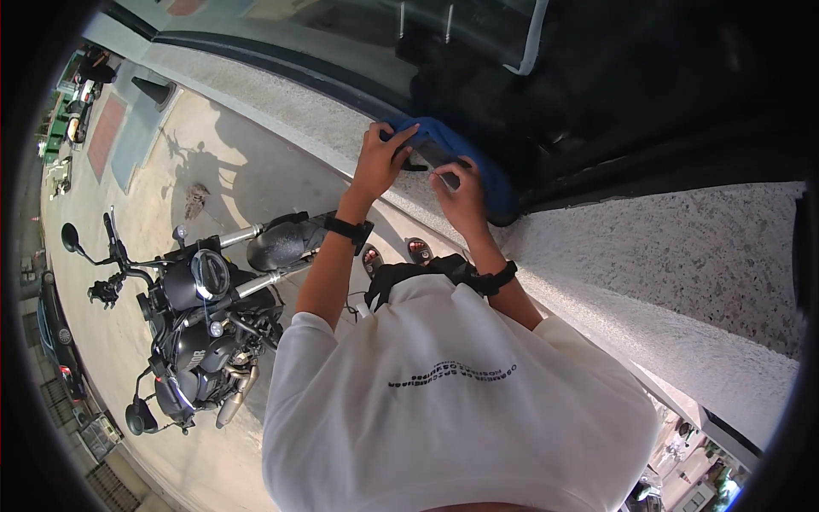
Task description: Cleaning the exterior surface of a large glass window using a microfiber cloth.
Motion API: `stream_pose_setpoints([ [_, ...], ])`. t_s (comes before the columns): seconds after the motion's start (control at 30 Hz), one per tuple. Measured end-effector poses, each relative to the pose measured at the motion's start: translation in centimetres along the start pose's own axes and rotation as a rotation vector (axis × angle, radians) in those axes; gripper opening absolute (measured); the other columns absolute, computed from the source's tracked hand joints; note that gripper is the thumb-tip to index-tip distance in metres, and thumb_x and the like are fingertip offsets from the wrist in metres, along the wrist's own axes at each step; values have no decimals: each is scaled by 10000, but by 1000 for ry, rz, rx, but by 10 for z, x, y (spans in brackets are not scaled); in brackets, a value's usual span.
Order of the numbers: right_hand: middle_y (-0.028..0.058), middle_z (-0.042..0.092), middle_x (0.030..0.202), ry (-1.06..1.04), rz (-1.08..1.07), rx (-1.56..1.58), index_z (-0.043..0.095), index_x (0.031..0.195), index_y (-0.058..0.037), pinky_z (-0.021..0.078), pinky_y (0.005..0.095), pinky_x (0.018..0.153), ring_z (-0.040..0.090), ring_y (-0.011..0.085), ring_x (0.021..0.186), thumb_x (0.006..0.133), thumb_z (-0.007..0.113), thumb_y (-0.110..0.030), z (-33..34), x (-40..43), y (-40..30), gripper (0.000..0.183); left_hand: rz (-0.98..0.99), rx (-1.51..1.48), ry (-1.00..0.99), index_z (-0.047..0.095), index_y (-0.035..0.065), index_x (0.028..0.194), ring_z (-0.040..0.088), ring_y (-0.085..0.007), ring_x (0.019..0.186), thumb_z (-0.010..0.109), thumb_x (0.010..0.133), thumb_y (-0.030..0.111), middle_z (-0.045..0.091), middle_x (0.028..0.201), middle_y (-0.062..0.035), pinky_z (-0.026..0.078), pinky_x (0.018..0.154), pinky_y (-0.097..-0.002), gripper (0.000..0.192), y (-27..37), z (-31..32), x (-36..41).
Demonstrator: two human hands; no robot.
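A blue fabric bag or pouch (496,182) with a dark grey panel (435,153) rests on the speckled stone ledge (333,121), up against dark glass. My left hand (379,160) grips its left end, with fingers spread over the top edge. My right hand (464,195) has thumb and index finger bent together at the near edge of the dark panel. Whatever lies between those two fingertips is too small to make out. A short black strap or tab (414,167) sticks out below the bag, between my hands. Black bands circle both wrists.
A black motorcycle (205,288) stands close on my left, its front wheel near the ledge. Dark glass (614,89) rises behind the ledge. A dark cone (153,93), a parked car (61,339) and a person (96,67) are farther left. My sandaled feet (419,249) are below.
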State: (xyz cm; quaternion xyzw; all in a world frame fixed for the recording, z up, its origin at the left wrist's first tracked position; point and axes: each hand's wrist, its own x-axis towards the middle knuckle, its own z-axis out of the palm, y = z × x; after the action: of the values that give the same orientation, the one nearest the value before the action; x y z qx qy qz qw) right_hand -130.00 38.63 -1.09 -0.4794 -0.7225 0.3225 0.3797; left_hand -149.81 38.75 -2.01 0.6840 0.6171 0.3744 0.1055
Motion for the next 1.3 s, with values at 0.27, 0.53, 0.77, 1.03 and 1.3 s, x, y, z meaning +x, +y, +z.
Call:
stream_pose_setpoints([
  [0.27, 141, 675, 991, 43, 33, 149, 732, 892, -44, 472, 352, 902, 630, 291, 989, 791, 783, -158, 23, 29, 12, 161, -250, -917, -153, 504, 105, 1393, 532, -167, 1001, 730, 893, 164, 515, 1203, -121, 468, 816, -266, 552, -28, 9, -14],
  [0.53, 141, 665, 1032, 100, 89, 141, 751, 928, -48, 466, 342, 916, 600, 268, 1045, 785, 801, -166, 69, 52, 3, 192, -311, -870, -140, 708, 43, 1077, 469, -30, 630, 743, 895, 221, 610, 837, -7, 365, 548, -191, 257, -41, -2, 0],
  [0.77, 164, 666, 1031, 173, 64, -11, 747, 922, -32, 485, 356, 897, 621, 296, 994, 783, 791, -139, 87, 48, -17, 181, -218, -734, -63, 720, 26, 1012, 495, -45, 590, 741, 897, 247, 621, 730, -25, 377, 540, -224, 250, -58, 2, 7],
  [1.03, 166, 638, 1112, 299, 122, -300, 640, 1138, -55, 502, 397, 881, 624, 351, 1026, 766, 827, -269, 42, 13, -10, 467, -147, -790, -115, 625, 15, 1030, 593, -127, 849, 665, 956, 219, 647, 971, -72, 481, 726, -259, 221, -42, 33, 4],
  [1.3, 176, 595, 1085, 458, 133, -767, 593, 1109, -44, 502, 450, 838, 580, 374, 1017, 739, 801, -330, 15, 0, 10, 512, 160, -800, -429, 615, 29, 1041, 636, -235, 1000, 657, 941, 196, 647, 1072, -130, 507, 785, -311, 199, -45, -1, 5],
])
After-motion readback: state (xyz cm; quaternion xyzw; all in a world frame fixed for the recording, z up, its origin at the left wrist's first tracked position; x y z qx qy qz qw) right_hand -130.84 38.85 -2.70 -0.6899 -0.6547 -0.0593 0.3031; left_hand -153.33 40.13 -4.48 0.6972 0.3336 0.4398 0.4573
